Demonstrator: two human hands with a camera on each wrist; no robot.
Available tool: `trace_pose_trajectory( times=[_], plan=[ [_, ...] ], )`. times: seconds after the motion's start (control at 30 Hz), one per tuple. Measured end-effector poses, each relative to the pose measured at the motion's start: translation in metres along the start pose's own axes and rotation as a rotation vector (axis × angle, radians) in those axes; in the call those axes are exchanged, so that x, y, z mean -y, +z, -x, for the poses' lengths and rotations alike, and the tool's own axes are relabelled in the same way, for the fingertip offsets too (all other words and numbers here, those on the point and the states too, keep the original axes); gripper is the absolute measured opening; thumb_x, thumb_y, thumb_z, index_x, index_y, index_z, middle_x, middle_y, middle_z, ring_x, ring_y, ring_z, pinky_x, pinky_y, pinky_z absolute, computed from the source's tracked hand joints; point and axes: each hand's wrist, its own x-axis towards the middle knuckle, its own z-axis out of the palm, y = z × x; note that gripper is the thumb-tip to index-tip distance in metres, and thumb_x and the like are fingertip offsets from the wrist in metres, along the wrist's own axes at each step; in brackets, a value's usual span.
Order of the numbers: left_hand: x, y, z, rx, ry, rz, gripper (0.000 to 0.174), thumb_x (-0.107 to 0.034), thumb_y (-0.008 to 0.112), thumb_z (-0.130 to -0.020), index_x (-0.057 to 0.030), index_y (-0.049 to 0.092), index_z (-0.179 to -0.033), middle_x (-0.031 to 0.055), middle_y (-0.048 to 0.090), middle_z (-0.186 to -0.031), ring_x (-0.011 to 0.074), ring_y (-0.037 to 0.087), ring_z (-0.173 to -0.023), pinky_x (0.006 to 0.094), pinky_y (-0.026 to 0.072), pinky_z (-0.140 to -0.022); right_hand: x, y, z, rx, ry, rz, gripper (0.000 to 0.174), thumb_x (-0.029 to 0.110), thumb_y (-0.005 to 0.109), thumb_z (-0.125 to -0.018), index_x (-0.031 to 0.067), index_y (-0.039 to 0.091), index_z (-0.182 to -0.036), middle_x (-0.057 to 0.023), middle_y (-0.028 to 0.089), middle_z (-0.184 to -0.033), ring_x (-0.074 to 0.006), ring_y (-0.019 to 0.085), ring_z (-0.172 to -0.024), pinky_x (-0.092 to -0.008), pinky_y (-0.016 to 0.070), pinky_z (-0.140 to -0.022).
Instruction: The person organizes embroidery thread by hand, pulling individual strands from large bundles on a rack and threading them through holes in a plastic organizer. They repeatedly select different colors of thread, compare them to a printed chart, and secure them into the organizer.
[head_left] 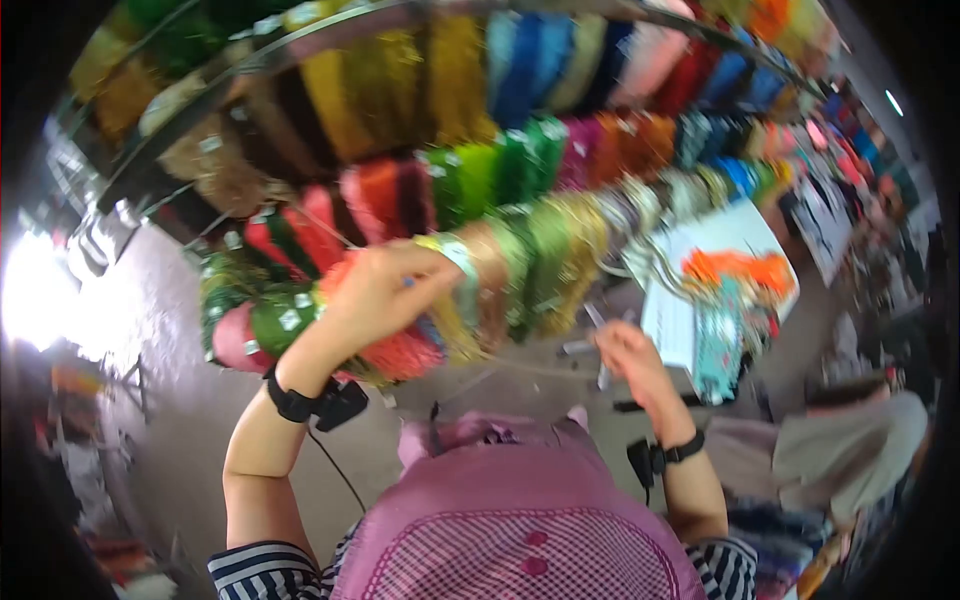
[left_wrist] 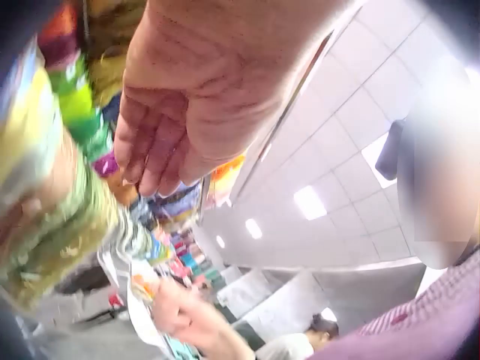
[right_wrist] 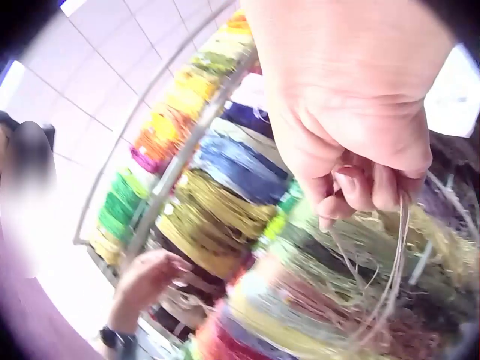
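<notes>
A thick row of thread skeins [head_left: 545, 255] in green, beige, yellow and red hangs across the front of the person. The left hand [head_left: 385, 290] is over the left part of this row. Its fingers [left_wrist: 154, 154] are loosely bent, with nothing seen between them in the left wrist view. To the right, the right hand [head_left: 635, 365] is raised in front of the row. It pinches thin beige threads [right_wrist: 397, 262] between thumb and curled fingers, and they hang in a loop over the pale green skeins [right_wrist: 330, 251].
Behind the row, more skeins [head_left: 385, 90] in many colours hang from metal rails [head_left: 330, 32]. A white sheet [head_left: 670, 300] at the right bears an orange thread bundle [head_left: 740, 270] and a teal patterned item [head_left: 715, 345]. Another person [left_wrist: 292, 345] is partly visible in the background.
</notes>
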Motion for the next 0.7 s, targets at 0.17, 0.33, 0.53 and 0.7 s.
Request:
trace_pose_trajectory(
  times=[0.17,0.33,0.53,0.7],
  plan=[
    [-0.027,0.138,-0.018,0.274,0.289,0.138,0.034,-0.019,0.061,-0.092,-0.0029,0.059,-0.121,0.0162,0.061,-0.115,0.0312,0.059,-0.104,0.0383,0.0460,-0.091,0.079,-0.016,0.037,-0.018,-0.205,-0.231,0.019,0.018,0.059,-0.096,0.0013,0.064,-0.102,0.0018,0.054,-0.068,-0.0013,0.035,-0.054,-0.0173,0.0235,-0.049],
    [0.015,0.245,0.004,0.584,0.160,0.091,0.045,-0.024,0.061,-0.091,-0.0031,0.050,-0.130,0.0174,0.055,-0.126,0.0345,0.052,-0.116,0.0418,0.0412,-0.099,0.094,-0.090,0.073,-0.320,-0.396,-0.223,0.018,0.016,0.059,-0.095,0.0000,0.065,-0.102,0.0040,0.050,-0.065,-0.0010,0.034,-0.052,-0.0181,0.0232,-0.046],
    [0.043,0.288,0.009,0.779,0.344,0.060,0.048,-0.030,0.063,-0.089,-0.0041,0.052,-0.128,0.0165,0.055,-0.129,0.0336,0.054,-0.116,0.0422,0.0432,-0.096,0.075,-0.147,0.106,-0.461,-0.329,-0.286,0.019,0.014,0.057,-0.096,-0.0002,0.065,-0.106,0.0031,0.052,-0.066,-0.0011,0.034,-0.050,-0.0173,0.0246,-0.046],
    [-0.070,0.240,-0.060,1.154,0.063,-0.278,0.039,-0.030,0.063,-0.090,-0.0051,0.059,-0.119,0.0154,0.057,-0.125,0.0285,0.058,-0.112,0.0378,0.0460,-0.091,0.057,-0.146,0.104,-0.375,-0.214,-0.279,0.021,0.013,0.055,-0.096,-0.0001,0.064,-0.110,-0.0025,0.061,-0.077,-0.0029,0.038,-0.052,-0.0173,0.0297,-0.049]
  ],
)
